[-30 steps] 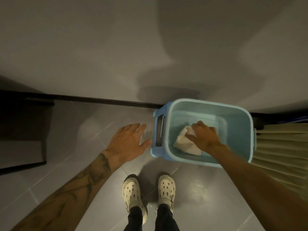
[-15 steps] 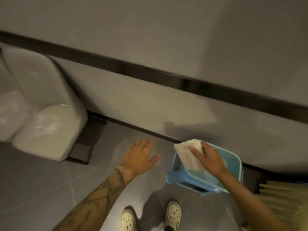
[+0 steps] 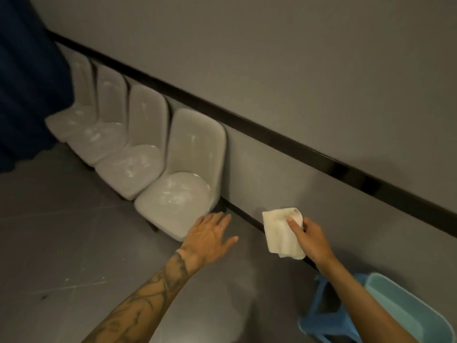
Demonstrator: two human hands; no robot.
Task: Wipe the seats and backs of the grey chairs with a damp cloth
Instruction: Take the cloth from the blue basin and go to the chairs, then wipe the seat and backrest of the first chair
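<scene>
1. Cloth [image 3: 282, 233]: cream-white, faintly yellowed.
2. 4 chairs [image 3: 195, 149]: pale grey with white streaks.
3. Bucket [image 3: 408, 310], 4 o'clock: light blue.
4. Curtain [image 3: 24, 82], 10 o'clock: dark navy.
5. Left forearm [image 3: 148, 298]: dark tattoo linework.

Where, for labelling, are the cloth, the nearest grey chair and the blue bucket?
cloth [image 3: 277, 233], head view, its hanging fold.
nearest grey chair [image 3: 175, 201], head view, seat centre.
blue bucket [image 3: 408, 313], head view, inner wall.

four grey chairs [image 3: 158, 154] stand in a row against the wall [image 3: 296, 82]; folded cream cloth [image 3: 280, 233] hangs right of the nearest chair.
</scene>
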